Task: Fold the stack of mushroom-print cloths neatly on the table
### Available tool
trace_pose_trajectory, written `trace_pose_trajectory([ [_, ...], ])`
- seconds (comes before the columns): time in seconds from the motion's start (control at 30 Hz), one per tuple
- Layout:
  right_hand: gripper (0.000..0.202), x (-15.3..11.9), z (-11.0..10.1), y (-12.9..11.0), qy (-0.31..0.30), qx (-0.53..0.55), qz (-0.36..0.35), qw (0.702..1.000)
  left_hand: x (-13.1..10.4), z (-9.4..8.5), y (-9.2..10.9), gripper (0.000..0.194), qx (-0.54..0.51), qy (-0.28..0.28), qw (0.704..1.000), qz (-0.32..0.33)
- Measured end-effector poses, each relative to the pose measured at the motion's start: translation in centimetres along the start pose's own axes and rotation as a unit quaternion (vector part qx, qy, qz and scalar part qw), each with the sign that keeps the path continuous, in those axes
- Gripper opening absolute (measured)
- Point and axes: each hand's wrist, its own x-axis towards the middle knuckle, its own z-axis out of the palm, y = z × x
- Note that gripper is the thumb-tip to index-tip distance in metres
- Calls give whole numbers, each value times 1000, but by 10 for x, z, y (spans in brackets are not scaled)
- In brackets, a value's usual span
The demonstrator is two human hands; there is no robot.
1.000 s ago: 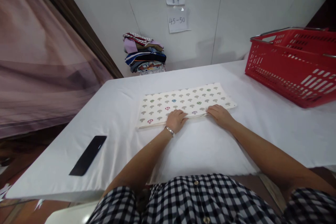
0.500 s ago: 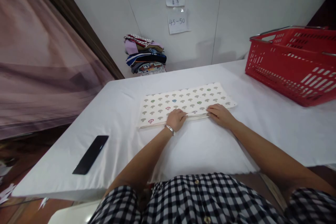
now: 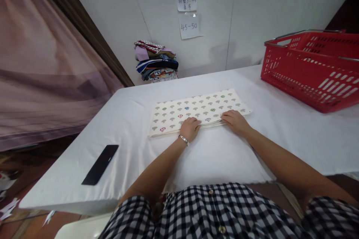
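Observation:
A cream cloth (image 3: 193, 106) printed with small mushrooms lies folded into a long strip on the white-covered table. At the middle of its near edge, my left hand (image 3: 190, 129) pinches the fold, thumb and fingers closed on the layers. My right hand (image 3: 235, 121) grips the same edge farther right, its fingers on top of the cloth. Between the two hands the layered edge shows, slightly parted. The thumb of my right hand is mostly hidden.
A black phone-like slab (image 3: 100, 165) lies on the white tablecloth (image 3: 131, 119) at the left. A red shopping basket (image 3: 308, 74) stands at the right. Behind the table rises a stack of folded fabrics (image 3: 157, 61) by the wall, below two paper signs (image 3: 190, 26).
The view has shifted slightly. Both hands stay on the near edge of the cloth, which looks almost the same, with only a small shift at my left hand.

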Motion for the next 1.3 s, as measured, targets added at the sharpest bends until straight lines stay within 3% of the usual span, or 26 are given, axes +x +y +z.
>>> trace_pose_trajectory([
  [0.4, 28, -2, 0, 1, -12, -10, -14, 1000, 4, 0, 7, 20, 22, -14, 1000, 0],
  [0.83, 28, -4, -5, 4, -67, 10, -20, 998, 8, -3, 8, 17, 44, -43, 998, 16],
  [1.3, 28, -3, 7, 7, -31, -51, -6, 998, 10, 0, 14, 32, 65, -44, 996, 36],
])
